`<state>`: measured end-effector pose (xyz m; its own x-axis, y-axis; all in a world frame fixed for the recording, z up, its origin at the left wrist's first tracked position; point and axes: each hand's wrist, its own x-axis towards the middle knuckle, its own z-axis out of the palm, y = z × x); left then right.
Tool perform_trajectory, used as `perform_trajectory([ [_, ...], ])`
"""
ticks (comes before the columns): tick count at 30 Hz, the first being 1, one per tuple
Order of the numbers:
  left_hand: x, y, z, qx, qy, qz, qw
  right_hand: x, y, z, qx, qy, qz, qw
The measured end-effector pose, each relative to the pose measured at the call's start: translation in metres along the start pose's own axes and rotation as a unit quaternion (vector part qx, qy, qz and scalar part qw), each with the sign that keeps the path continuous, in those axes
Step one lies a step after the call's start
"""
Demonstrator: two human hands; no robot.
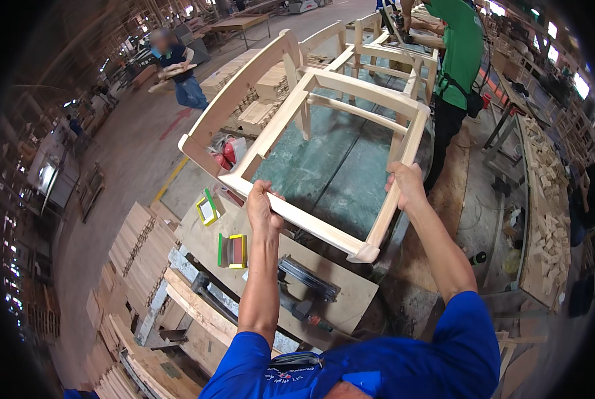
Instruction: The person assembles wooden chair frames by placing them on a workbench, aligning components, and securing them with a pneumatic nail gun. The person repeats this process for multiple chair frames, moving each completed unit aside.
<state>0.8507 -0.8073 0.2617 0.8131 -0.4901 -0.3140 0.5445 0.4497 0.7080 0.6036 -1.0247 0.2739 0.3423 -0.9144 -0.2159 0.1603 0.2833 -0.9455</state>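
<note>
A pale wooden chair frame (pixel 317 225) with a curved back panel (pixel 237 76) is tilted in front of me, over a worn green surface (pixel 337 156). My left hand (pixel 264 205) is closed around its near rail, close to the left corner. On the right side rail, my right hand (pixel 407 183) has its fingers wrapped round the wood. Below the near rail, a board (pixel 354 299) bears a black nail gun (pixel 307 276) and two small open boxes, one (pixel 207 207) beyond the other (pixel 233 251), both edged in green and yellow.
More wooden frames (pixel 377 50) stand along the green surface. A co-worker in a green shirt (pixel 460 46) is at the far right; another person (pixel 177 66) carries wood at left. Stacked wood (pixel 141 236) lies at lower left, and small wood pieces (pixel 543 199) fill a bench at right.
</note>
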Motion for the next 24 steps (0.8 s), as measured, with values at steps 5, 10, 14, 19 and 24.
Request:
perform_trajectory([
  [5, 0.037, 0.001, 0.000, 0.005, 0.034, 0.012, 0.999, 0.032, 0.016, 0.027, 0.013, 0.010, 0.011, 1.000],
  [10, 0.098, 0.014, -0.002, 0.013, 0.018, -0.015, 1.000, 0.070, 0.029, 0.073, 0.035, 0.056, 0.007, 0.998],
  [14, 0.156, 0.024, -0.005, 0.096, -0.033, -0.042, 0.994, 0.116, 0.039, 0.103, 0.007, 0.063, -0.024, 0.998],
  [19, 0.160, 0.009, -0.011, 0.300, 0.015, -0.049, 0.952, 0.147, 0.058, 0.102, -0.031, 0.089, -0.023, 0.995],
  [24, 0.104, -0.015, 0.005, 0.304, -0.065, -0.070, 0.948, 0.162, 0.046, 0.083, -0.009, 0.060, -0.040, 0.997],
])
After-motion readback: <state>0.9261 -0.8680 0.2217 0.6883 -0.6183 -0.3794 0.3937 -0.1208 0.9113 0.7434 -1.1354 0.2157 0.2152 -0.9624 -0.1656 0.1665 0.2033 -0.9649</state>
